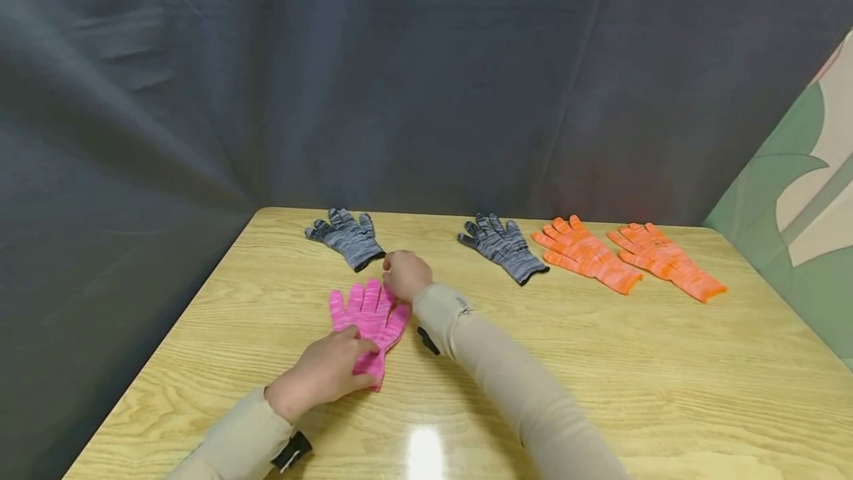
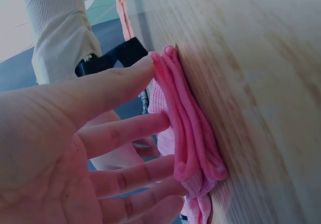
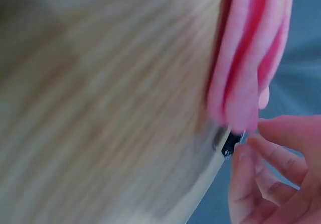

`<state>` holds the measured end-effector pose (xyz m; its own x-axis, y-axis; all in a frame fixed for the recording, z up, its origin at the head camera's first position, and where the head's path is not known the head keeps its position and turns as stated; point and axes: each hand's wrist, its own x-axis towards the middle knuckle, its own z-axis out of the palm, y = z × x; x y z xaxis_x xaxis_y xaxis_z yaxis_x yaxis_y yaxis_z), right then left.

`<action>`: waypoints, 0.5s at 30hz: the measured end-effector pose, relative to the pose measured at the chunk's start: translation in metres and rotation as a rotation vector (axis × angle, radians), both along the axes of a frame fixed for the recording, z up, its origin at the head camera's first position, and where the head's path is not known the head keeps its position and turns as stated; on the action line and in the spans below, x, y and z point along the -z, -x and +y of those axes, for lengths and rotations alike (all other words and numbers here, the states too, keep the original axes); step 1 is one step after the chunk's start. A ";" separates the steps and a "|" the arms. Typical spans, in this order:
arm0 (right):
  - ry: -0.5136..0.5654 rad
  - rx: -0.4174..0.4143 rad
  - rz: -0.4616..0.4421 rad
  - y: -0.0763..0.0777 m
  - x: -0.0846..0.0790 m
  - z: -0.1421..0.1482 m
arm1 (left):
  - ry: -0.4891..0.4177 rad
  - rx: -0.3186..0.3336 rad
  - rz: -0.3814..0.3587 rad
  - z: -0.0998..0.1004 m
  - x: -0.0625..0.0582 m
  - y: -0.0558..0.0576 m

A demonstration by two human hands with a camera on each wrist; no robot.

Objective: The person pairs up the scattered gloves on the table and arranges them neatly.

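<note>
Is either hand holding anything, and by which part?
The left hand touches the pink knit glove at its cuff, no grip visible; whether the right hand pinches a glove fingertip cannot be told.

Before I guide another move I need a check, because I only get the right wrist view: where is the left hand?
Observer: The left hand is touching a pink knitted fabric glove at its cuff end.
Operator: What lies just past its fingertip end?
Observer: A grey-and-black knitted fabric glove, apart from the pink one, shows there in the head view.
Operator: And which glove lies farthest right?
Observer: In the head view, it's an orange knitted fabric glove with paler streaks.
</note>
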<state>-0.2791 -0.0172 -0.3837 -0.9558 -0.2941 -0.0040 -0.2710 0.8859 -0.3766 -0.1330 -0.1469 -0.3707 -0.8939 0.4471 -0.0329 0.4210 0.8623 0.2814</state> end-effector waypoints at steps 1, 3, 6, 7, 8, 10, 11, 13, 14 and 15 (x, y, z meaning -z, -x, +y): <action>-0.002 0.001 0.003 0.000 0.001 -0.003 | 0.000 0.001 0.001 0.000 0.000 0.000; -0.010 0.003 0.013 0.001 0.002 -0.007 | -0.001 0.005 0.001 0.000 0.001 0.000; -0.028 0.007 0.022 0.003 0.003 -0.011 | 0.005 0.010 0.006 0.000 0.002 0.000; -0.036 0.006 0.023 0.004 0.003 -0.012 | 0.005 0.012 0.009 0.001 0.003 0.000; -0.046 0.000 0.024 0.005 0.002 -0.013 | 0.006 0.013 0.011 0.001 0.003 0.001; -0.074 -0.016 0.017 0.009 0.000 -0.014 | 0.007 0.015 0.021 0.001 0.003 0.001; -0.092 -0.026 0.014 0.010 -0.001 -0.014 | 0.007 0.018 0.028 0.001 0.003 0.002; -0.124 -0.050 -0.001 0.014 -0.003 -0.014 | 0.007 0.018 0.036 0.001 0.002 0.002; -0.140 -0.063 -0.007 0.015 -0.003 -0.015 | 0.007 0.019 0.039 0.002 0.002 0.002; -0.157 -0.077 -0.014 0.018 -0.002 -0.015 | 0.007 0.019 0.039 0.002 0.002 0.002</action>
